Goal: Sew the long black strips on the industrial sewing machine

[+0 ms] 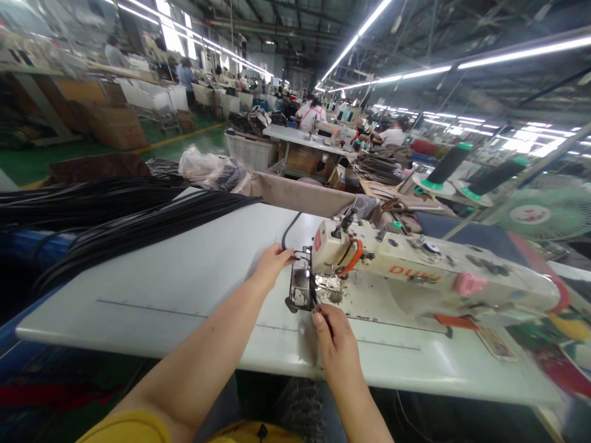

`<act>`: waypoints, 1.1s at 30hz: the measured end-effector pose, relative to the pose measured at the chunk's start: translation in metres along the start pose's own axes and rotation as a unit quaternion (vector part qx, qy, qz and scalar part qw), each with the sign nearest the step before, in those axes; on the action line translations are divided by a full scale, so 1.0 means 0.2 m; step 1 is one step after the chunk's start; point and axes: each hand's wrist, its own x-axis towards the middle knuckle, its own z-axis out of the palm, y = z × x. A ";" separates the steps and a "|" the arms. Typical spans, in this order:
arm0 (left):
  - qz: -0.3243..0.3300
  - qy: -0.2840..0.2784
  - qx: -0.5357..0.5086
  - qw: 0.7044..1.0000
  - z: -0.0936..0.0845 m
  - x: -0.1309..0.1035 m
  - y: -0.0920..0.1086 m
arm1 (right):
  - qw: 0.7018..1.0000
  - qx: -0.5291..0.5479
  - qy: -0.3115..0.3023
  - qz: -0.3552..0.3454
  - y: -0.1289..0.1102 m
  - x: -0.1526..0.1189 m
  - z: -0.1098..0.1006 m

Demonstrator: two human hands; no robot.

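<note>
A thin black strap (287, 232) curves over the table behind the needle area of the sewing machine (378, 264). My left hand (276, 261) pinches this strap at the far left side of the machine head, by the metal plate (301, 286). Nearer to me, the fingers of my right hand (335, 332) are closed on a narrow black strip just in front of the presser foot. Whether both hands hold one continuous strap I cannot tell, since the machine head hides the part between them.
A bundle of long black straps (157, 224) lies across the left of the white table (184, 283). Dark thread cones (447, 165) and a fan (540, 209) stand at the right. Behind the table is a fabric-lined bin (300, 195). Several people work farther back.
</note>
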 end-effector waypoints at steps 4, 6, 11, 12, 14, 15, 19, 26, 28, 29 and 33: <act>0.004 0.012 -0.035 0.999 -0.11 -0.14 0.03 | 0.985 0.100 -0.109 0.086 -0.06 0.03 0.06; 0.006 0.013 -0.035 0.999 -0.16 -0.22 0.03 | 0.968 0.163 -0.140 0.127 -0.07 0.06 0.10; 0.018 0.020 0.045 0.999 -0.28 -0.40 0.06 | 0.930 0.256 -0.158 0.211 -0.06 0.14 0.20; 0.024 0.018 0.062 0.998 -0.30 -0.43 0.07 | 0.926 0.264 -0.160 0.215 -0.06 0.16 0.22; 0.036 0.007 0.079 0.996 -0.33 -0.49 0.09 | 0.920 0.280 -0.166 0.220 -0.07 0.18 0.24; 0.041 0.001 0.081 0.996 -0.34 -0.52 0.10 | 0.915 0.289 -0.170 0.223 -0.08 0.20 0.25; 0.042 0.001 0.071 0.997 -0.38 -0.61 0.12 | 0.898 0.314 -0.212 0.222 -0.12 0.23 0.28; 0.044 0.003 0.059 0.997 -0.45 -0.70 0.13 | 0.905 0.294 -0.248 0.183 -0.19 0.22 0.30; 0.041 -0.001 0.078 0.996 -0.47 -0.71 0.14 | 0.919 0.273 -0.230 0.170 -0.18 0.21 0.28; 0.037 -0.007 0.097 0.995 -0.48 -0.71 0.15 | 0.930 0.252 -0.214 0.160 -0.17 0.20 0.26; 0.013 -0.049 0.146 0.988 -0.54 -0.69 0.16 | 0.993 -0.067 -0.091 0.026 -0.12 0.14 0.15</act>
